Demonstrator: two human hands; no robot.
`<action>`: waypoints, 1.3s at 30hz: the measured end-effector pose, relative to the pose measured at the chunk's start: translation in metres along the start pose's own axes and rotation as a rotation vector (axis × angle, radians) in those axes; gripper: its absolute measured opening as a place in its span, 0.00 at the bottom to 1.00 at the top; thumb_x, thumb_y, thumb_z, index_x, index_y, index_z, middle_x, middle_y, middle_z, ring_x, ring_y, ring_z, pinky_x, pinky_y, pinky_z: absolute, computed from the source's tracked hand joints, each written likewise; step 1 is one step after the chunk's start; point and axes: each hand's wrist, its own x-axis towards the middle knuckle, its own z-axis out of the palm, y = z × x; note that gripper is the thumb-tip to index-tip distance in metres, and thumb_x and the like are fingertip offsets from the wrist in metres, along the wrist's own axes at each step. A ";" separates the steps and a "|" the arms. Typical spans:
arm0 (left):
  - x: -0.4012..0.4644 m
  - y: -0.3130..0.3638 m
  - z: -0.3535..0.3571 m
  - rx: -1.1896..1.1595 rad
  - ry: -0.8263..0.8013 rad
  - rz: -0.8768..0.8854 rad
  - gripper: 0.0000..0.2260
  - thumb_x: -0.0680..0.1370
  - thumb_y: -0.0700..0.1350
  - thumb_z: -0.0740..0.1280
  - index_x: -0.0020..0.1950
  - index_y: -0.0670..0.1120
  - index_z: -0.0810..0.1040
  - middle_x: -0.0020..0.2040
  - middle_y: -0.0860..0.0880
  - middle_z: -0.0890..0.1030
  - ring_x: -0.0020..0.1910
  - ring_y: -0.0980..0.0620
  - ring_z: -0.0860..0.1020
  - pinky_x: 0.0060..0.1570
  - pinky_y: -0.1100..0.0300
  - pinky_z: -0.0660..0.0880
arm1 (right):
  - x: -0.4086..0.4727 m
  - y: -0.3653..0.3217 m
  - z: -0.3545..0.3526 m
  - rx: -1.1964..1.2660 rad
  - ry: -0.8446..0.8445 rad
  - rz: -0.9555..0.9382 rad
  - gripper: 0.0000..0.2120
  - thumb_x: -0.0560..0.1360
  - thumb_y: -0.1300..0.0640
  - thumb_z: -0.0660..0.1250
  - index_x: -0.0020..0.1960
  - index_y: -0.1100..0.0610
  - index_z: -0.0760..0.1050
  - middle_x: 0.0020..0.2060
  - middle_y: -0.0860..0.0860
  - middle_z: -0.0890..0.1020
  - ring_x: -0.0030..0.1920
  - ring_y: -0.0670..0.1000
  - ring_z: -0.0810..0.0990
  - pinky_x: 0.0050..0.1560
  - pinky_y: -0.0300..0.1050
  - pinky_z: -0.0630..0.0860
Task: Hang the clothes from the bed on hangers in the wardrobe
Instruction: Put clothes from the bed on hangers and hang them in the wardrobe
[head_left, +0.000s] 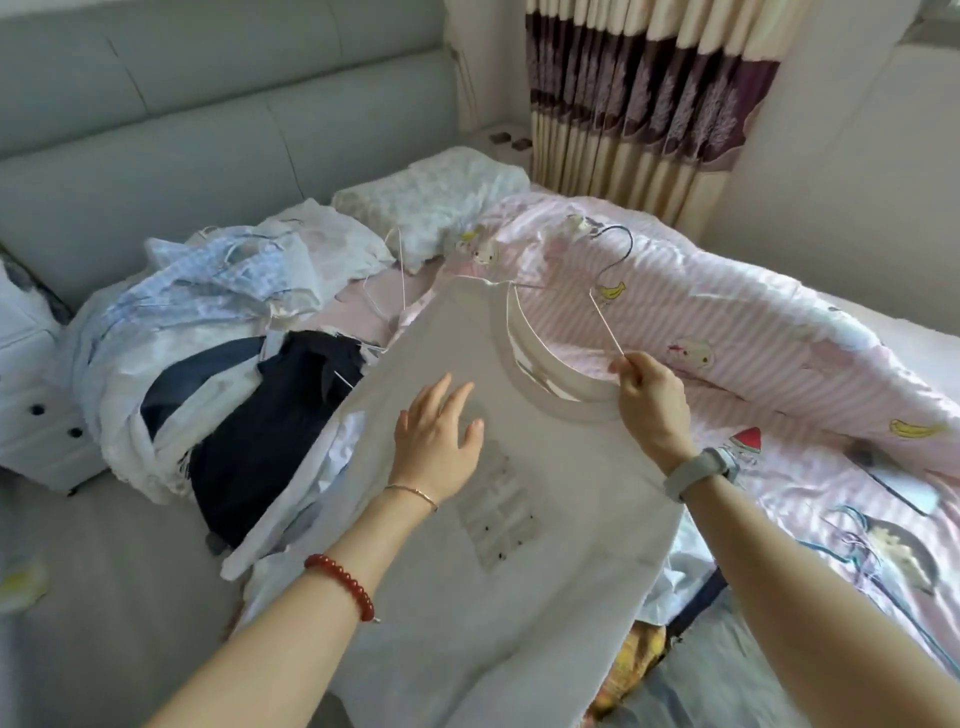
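Bed (130, 561) filling most of frame, grey sheet showing lower left. Grey padded headboard (208, 93) spanning upper left. Striped curtain (639, 104) hanging top centre-right, pale wall to its right. White drawer unit (31, 415) sitting at left edge. Pink striped quilt (727, 322) bunching across right side, white pillow (447, 202) lying above centre.

White T-shirt (519, 545) lying flat at centre, partly overlapping clothes pile (208, 338) at left: light blue, white and dark navy garments. Shirt's long axis running from bottom centre up to just above centre, neckline pointing up-right, hem towards bottom edge. Grey print showing on chest.

Wire hanger (605, 317) sitting at collar, one end tucked under shirt's shoulder above centre, hook curling up-right over quilt. More wire hangers (400, 270) lying between pile and pillow.

Left hand (436, 431) resting flat on shirt's chest, fingers spread and straight, gripping nothing. Right hand (649, 400) pinching hanger's wire at right side of collar; touching collar fabric or not, cannot tell. Hands apart, either side of neckline.
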 end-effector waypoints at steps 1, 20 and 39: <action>0.007 -0.007 0.022 0.028 -0.080 -0.030 0.24 0.79 0.52 0.54 0.74 0.49 0.59 0.76 0.47 0.55 0.74 0.49 0.53 0.72 0.53 0.52 | 0.011 0.022 0.015 -0.050 -0.029 0.032 0.11 0.78 0.57 0.56 0.50 0.59 0.76 0.48 0.60 0.81 0.51 0.62 0.75 0.45 0.50 0.68; 0.019 -0.111 0.236 0.410 -0.679 -0.253 0.27 0.80 0.58 0.48 0.74 0.58 0.37 0.74 0.50 0.32 0.72 0.43 0.31 0.68 0.41 0.35 | 0.059 0.237 0.173 -0.459 -0.237 0.225 0.21 0.78 0.49 0.54 0.70 0.52 0.64 0.66 0.57 0.67 0.67 0.59 0.65 0.65 0.57 0.59; -0.166 -0.178 -0.044 0.469 0.103 -0.451 0.17 0.71 0.46 0.62 0.57 0.44 0.78 0.59 0.44 0.78 0.60 0.43 0.75 0.58 0.37 0.68 | -0.155 -0.071 0.194 -0.179 -0.793 -0.538 0.25 0.76 0.47 0.48 0.66 0.56 0.70 0.68 0.55 0.69 0.71 0.57 0.61 0.70 0.54 0.56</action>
